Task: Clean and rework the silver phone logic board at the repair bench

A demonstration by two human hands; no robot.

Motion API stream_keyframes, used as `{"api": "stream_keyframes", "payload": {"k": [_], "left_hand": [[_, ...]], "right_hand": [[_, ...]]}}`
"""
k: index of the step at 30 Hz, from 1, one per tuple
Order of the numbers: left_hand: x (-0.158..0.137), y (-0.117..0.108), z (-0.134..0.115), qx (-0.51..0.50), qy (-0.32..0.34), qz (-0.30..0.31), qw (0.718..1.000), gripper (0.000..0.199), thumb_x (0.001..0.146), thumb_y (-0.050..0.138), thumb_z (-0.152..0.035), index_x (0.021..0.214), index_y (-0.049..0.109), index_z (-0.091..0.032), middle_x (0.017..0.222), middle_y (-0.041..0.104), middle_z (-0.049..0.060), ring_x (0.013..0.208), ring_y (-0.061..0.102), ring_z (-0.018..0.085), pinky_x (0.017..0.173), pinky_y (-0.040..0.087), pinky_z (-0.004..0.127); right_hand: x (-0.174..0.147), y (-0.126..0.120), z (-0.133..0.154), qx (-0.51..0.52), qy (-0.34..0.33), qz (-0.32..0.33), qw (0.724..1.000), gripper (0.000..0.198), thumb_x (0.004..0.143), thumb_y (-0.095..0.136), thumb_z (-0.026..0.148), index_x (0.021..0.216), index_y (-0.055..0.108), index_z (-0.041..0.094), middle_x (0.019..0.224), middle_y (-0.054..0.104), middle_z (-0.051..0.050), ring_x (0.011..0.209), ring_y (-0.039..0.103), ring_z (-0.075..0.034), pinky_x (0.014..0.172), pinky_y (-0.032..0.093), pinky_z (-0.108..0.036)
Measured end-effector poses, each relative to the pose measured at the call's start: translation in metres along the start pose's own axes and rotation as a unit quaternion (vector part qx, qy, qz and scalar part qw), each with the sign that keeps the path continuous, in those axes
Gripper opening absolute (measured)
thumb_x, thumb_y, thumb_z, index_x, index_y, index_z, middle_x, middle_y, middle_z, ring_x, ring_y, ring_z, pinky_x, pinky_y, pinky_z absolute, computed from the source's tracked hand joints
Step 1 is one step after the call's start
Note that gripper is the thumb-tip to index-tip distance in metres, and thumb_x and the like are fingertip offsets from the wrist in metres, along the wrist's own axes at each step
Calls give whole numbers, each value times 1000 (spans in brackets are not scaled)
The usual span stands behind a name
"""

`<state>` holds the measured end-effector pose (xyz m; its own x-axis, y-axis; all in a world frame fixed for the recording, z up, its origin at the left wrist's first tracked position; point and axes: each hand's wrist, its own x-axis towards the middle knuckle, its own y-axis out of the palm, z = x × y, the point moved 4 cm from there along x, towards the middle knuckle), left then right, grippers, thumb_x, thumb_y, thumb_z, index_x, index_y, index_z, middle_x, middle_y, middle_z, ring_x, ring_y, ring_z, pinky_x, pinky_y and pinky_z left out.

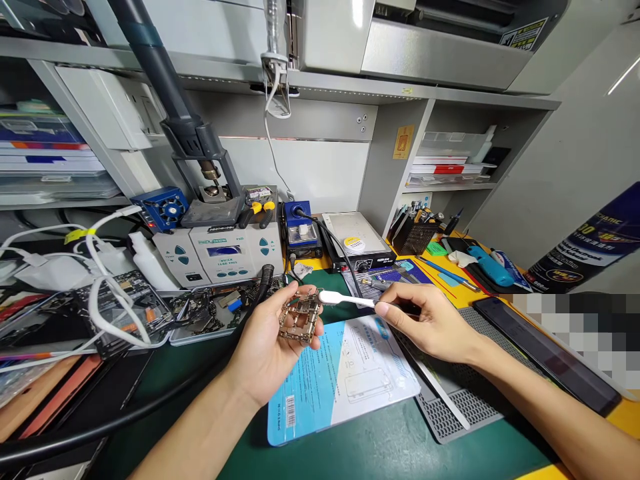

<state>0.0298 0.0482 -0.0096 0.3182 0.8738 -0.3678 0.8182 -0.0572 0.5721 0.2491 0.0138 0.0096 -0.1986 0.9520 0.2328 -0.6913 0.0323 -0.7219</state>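
Note:
My left hand is closed around the edges of a small bronze-coloured circuit board, held up and tilted above the green mat. Pinched between the thumb and fingers of my right hand is a slim white brush that looks like a toothbrush. Its head lies at the board's upper right corner; whether the bristles touch is hard to tell. Beneath both hands lies a blue and white printed packet.
A rework station stands behind, beside a tray of loose boards. A black hose crosses the left side. On the right are a grey perforated mat, a dark phone and a large spray can.

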Motion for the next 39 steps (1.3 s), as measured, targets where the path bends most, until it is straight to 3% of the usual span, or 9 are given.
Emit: {"api": "stream_keyframes", "payload": {"k": [12,19,22,26,33,39], "left_hand": [[2,-1,1,-12,9,34,999,24,93,47,-26,96,64,-9,70,64,8,52,63,20,43,51,30],[-2,1,-2,-24,20,27,999,29,94,42,-24,106,62,-6,80,69,13,64,69,25,57,57,37],[-1,3,-3,-23,23,10,999,30,94,42,-23,107,62,-5,85,70,15,67,70,26,60,59,38],[-2,4,-3,-14,26,-15,999,33,93,43,-23,110,63,-4,83,71,17,69,71,27,60,59,39],[-2,-1,-2,-23,41,-19,999,38,92,44,-25,115,63,-2,82,72,20,71,72,29,63,60,42],[-2,0,-2,-36,44,2,998,40,92,44,-25,121,61,-2,89,72,23,77,72,31,66,60,45]], "right_hand": [[-1,0,-1,-19,-8,-14,1000,31,92,55,45,77,64,19,68,64,-2,63,55,-16,57,41,-28],[2,-15,-2,20,-4,-141,990,25,94,55,40,84,63,19,73,60,-1,63,51,-14,57,39,-27],[6,-19,-7,8,10,-111,994,21,93,56,38,86,61,19,73,59,1,62,49,-13,56,38,-25],[9,-22,-11,-83,7,-28,996,14,89,59,31,82,62,19,72,59,1,62,50,-13,57,37,-25],[9,-20,-19,-201,-10,81,976,10,86,61,24,86,70,19,80,69,-2,71,59,-16,64,40,-26],[12,-19,-28,-250,30,57,966,26,88,58,29,109,69,17,100,70,-11,88,62,-24,77,42,-32]]}}
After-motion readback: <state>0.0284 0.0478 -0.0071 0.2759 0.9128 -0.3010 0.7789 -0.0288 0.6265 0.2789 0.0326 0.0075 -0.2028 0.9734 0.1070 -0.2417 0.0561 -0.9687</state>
